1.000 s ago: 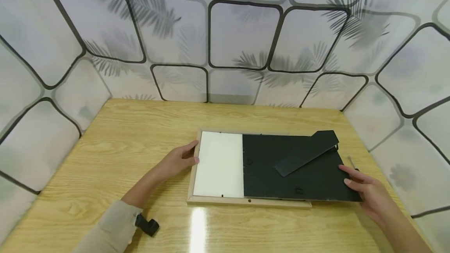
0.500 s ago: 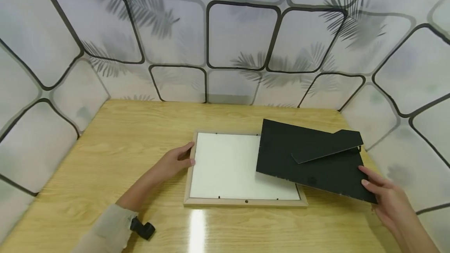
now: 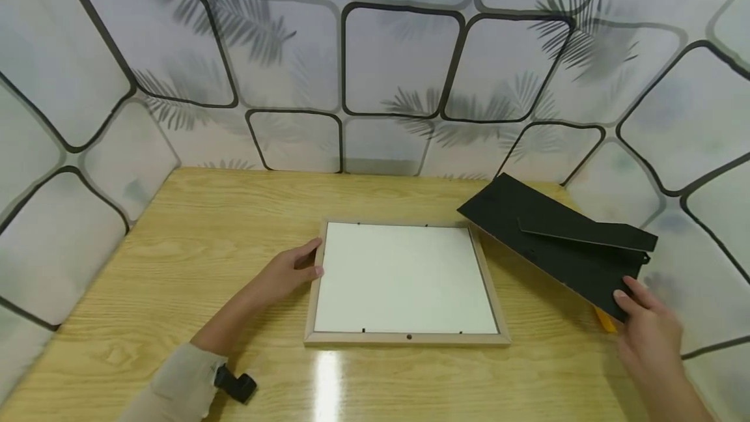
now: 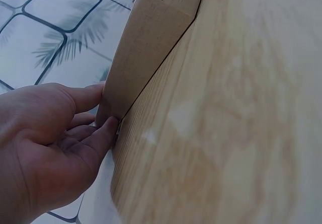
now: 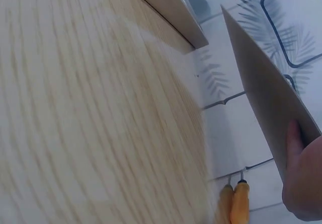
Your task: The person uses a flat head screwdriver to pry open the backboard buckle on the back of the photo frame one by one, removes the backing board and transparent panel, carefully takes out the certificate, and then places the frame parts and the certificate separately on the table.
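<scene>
Two hands are seen over a light wooden desk (image 3: 193,239). At the far left, near the front edge, a beige sleeve (image 3: 176,386) is visible with a small black object (image 3: 236,384) beside the wrist. The left hand (image 3: 281,272) is laid against the left edge of a wooden picture frame (image 3: 404,338); in the left wrist view its thumb and fingertips (image 4: 103,133) are curled round that rail, so the frame is gripped. The frame is lying flat at the middle of the desk, back up, with a white sheet (image 3: 404,279) exposed inside it.

To the right, a black backing board (image 3: 551,246) with a fold-out stand strip (image 3: 592,234) is held tilted above the desk, clear of the frame, its far corner pointing toward the wall. It is pinched at its near right corner by the right hand (image 3: 647,334), thumb on top; the brown underside is shown in the right wrist view. Below that corner an orange-handled tool (image 5: 235,204) is lying on the desk, partly hidden in the head view.

The desk is enclosed on three sides by pale walls (image 3: 404,57) patterned with dark rounded outlines and grey palm fronds. A bright glare is reflected off the front of the desk.
</scene>
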A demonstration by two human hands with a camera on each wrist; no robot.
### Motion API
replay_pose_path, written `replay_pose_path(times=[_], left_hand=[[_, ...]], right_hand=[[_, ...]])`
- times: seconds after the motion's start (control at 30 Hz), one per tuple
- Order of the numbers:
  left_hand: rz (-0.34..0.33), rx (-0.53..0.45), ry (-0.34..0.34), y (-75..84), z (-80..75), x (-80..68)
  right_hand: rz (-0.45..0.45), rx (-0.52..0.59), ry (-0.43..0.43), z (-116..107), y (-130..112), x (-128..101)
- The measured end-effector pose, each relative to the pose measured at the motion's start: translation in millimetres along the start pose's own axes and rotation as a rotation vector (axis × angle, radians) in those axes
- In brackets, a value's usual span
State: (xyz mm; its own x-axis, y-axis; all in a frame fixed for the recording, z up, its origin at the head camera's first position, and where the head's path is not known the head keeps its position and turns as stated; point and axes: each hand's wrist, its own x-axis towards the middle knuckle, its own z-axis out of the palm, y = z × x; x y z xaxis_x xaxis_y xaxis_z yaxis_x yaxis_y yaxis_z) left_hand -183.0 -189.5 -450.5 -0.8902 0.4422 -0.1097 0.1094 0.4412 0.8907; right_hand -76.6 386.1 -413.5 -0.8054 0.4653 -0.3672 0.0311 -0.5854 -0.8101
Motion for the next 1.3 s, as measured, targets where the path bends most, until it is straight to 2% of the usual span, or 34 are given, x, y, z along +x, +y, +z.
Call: replay_pose_path(times=[0.13,0.23,0.37,0.6,0.8,1.0,1.1,1.3], left_hand=[[-0.002,0.006,-0.001,-1.9,-0.8,-0.5],[0.0,0.009,-0.001,-2.8,-1.1,-1.5],[0.002,0.01,0.001,-2.9,-0.8,-2.1],[0.013,0.004,-0.004,-2.8,-1.0,-2.9],[0.003,0.014,-0.001,-3.4,-2.1,-5.0],[-0.006,0.042,0.002,-3.3,-3.2,-8.4],[-0.001,0.039,0.003,-2.9,-3.2,-8.8],[0.008,0.031,-0.002,-1.2,-3.5,-8.9]], right_hand=[[-0.017,-0.048,0.122,14,7,0],[-0.054,-0.119,0.158,23,13,0],[-0.113,-0.205,0.175,30,23,-2],[-0.183,-0.269,0.19,44,39,-5],[-0.106,-0.332,0.085,56,50,-14],[-0.018,-0.505,-0.035,65,64,-27],[0.015,-0.488,-0.062,68,70,-31],[0.092,-0.406,-0.043,70,79,-33]])
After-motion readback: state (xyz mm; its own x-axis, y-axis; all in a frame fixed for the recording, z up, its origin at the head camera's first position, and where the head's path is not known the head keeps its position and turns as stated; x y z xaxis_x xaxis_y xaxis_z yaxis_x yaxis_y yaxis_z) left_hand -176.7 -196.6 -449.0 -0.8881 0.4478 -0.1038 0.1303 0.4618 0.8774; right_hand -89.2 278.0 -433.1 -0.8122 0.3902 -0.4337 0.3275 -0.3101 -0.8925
